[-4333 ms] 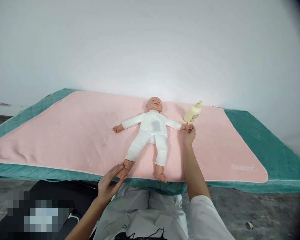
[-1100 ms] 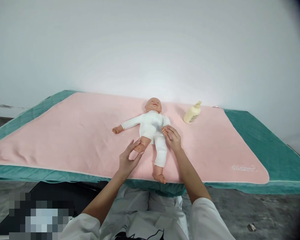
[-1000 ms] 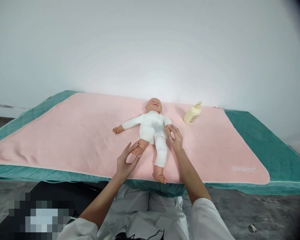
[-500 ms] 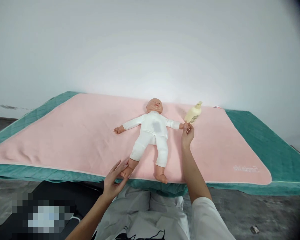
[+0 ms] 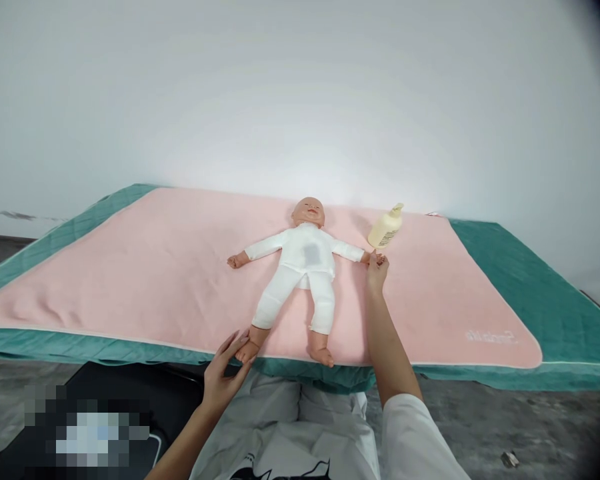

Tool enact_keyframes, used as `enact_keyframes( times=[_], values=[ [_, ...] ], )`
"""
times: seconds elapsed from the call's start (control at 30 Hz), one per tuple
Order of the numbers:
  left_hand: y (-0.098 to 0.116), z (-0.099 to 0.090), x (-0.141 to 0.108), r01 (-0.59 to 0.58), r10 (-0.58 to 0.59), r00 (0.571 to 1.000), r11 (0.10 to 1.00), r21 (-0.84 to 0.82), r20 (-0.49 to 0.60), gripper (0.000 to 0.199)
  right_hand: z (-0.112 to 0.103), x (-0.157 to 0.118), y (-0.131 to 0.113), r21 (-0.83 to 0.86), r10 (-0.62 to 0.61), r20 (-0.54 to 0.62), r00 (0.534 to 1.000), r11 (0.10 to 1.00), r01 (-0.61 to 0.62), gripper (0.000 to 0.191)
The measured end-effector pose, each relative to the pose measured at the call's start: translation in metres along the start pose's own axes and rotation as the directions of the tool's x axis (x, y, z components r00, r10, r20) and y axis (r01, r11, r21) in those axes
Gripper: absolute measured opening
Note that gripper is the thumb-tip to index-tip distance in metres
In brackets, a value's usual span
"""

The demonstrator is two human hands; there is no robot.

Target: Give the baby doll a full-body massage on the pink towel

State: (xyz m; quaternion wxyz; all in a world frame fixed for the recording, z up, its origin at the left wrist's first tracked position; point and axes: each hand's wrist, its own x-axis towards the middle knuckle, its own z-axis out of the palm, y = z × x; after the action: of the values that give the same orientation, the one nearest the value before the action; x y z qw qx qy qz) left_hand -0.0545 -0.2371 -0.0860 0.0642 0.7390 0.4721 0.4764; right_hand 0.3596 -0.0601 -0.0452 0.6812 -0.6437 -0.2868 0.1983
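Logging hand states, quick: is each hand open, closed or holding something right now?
Left hand: holding the doll's foot loosely between thumb and outstretched fingers.
Right hand: closed, pinching the doll's hand.

Pink mat point(image 5: 145, 280) covered most of green quilted pad point(image 5: 525, 280), green showing left, right and along near edge. Doll point(image 5: 307, 243) lay face-up mid-mat, feet by near edge; pale yellow pump bottle point(image 5: 385, 230) sat right, toward far edge.

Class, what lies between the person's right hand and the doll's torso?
In the head view, the doll's white-sleeved arm spans that stretch, from the torso to the right hand, with pink mat along both sides.
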Motion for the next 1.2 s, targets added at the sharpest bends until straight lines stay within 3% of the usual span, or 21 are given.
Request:
enact_keyframes(
  times=[0.3,0.57,0.7,0.83,0.97,1.2],
  values=[
    [0.003,-0.002,0.002,-0.007,0.005,0.999,0.999,-0.042,-0.055,0.046,0.001,0.003,0.006,0.044,-0.047,-0.03,0.998,0.998,0.049,0.053],
    [0.0,0.002,0.008,0.005,-0.021,0.997,0.98,-0.2,-0.078,0.047,0.007,-0.032,-0.026,-0.024,-0.295,-0.018,0.955,0.955,0.295,0.058],
    [0.006,0.005,0.02,0.001,-0.025,0.994,0.977,-0.214,-0.109,0.044,0.016,-0.05,-0.034,0.014,-0.487,0.06,0.871,0.873,0.488,0.051],
    [0.015,0.011,0.039,-0.058,0.025,0.99,0.969,-0.239,-0.137,0.044,0.02,-0.058,-0.035,0.012,-0.602,0.114,0.79,0.796,0.605,0.044],
    [0.019,0.02,0.057,-0.095,0.048,0.986,0.951,-0.294,-0.16,0.045,0.022,-0.059,-0.033,-0.022,-0.722,0.169,0.671,0.678,0.735,0.034],
    [0.03,0.03,0.085,-0.023,-0.017,0.992,0.95,-0.31,-0.126,0.044,0.026,-0.064,-0.029,-0.035,-0.769,0.333,0.546,0.568,0.822,0.03]
  ],
)
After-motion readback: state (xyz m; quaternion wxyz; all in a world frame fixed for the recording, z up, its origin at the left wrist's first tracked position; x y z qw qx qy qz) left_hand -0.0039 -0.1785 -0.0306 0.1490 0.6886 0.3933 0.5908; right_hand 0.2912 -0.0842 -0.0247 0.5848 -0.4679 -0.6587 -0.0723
